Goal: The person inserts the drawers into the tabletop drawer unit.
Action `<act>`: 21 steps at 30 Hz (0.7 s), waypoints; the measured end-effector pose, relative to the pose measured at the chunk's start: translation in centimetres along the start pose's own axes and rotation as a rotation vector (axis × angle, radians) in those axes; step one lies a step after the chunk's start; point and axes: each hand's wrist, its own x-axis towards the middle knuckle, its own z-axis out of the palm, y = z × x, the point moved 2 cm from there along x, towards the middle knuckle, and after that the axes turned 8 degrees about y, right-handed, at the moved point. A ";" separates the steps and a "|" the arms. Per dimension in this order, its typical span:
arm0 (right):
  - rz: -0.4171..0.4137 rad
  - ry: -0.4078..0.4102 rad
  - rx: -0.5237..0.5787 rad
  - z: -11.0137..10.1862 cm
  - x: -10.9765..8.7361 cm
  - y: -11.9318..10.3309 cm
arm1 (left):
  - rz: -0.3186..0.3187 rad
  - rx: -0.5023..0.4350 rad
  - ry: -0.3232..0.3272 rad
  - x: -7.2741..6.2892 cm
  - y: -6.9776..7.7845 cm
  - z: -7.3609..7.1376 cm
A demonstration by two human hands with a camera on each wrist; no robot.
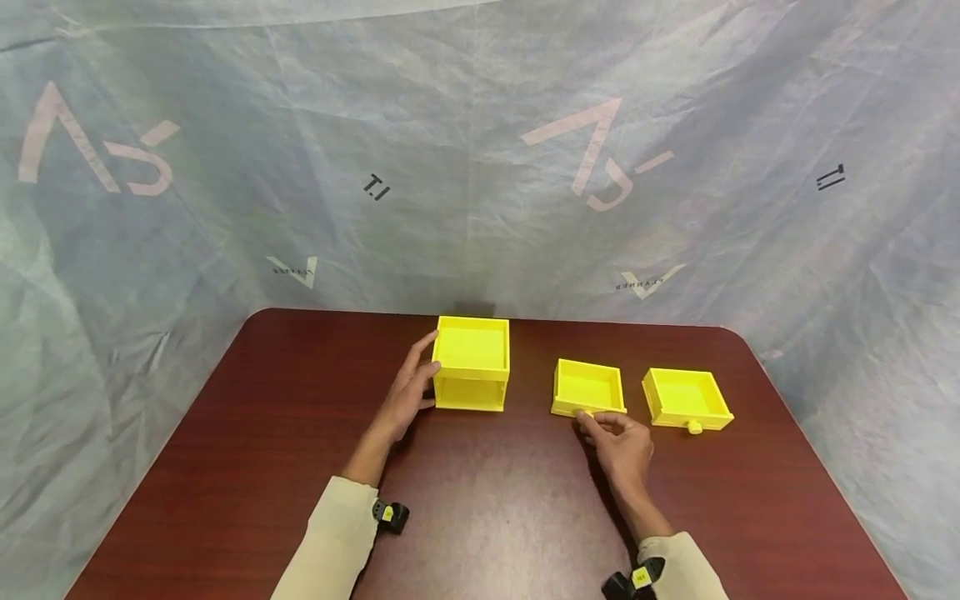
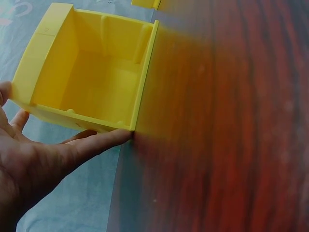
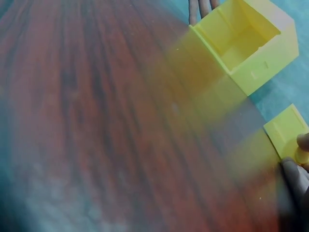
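A yellow drawer box frame [image 1: 470,362] stands on the table, its hollow front facing me. My left hand [image 1: 403,400] lies against the left side of the frame, and in the left wrist view its fingers [image 2: 104,140] stretch along that wall. To the right of the frame sits a small yellow drawer [image 1: 588,387]. My right hand [image 1: 621,446] pinches this drawer's round knob [image 3: 301,154] between thumb and fingers. Further right, a second yellow drawer [image 1: 686,398] rests with its knob [image 1: 694,427] toward me; no hand touches it.
The dark red wood-grain table [image 1: 495,508] has rounded far corners. A grey fabric sheet [image 1: 465,167] with printed marks hangs behind it and along both sides. A black wrist camera [image 1: 392,516] sits at the left cuff, and another [image 1: 633,579] at the right.
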 end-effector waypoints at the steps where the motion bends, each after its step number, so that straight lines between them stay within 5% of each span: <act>1: -0.003 -0.001 0.005 0.0 0.0 0.0 | 0.000 -0.002 0.001 0.0 0.0 0.0; 21: -0.017 0.014 0.058 0.0 -0.2 0.2 | 0.000 0.048 -0.035 0.1 -0.1 0.2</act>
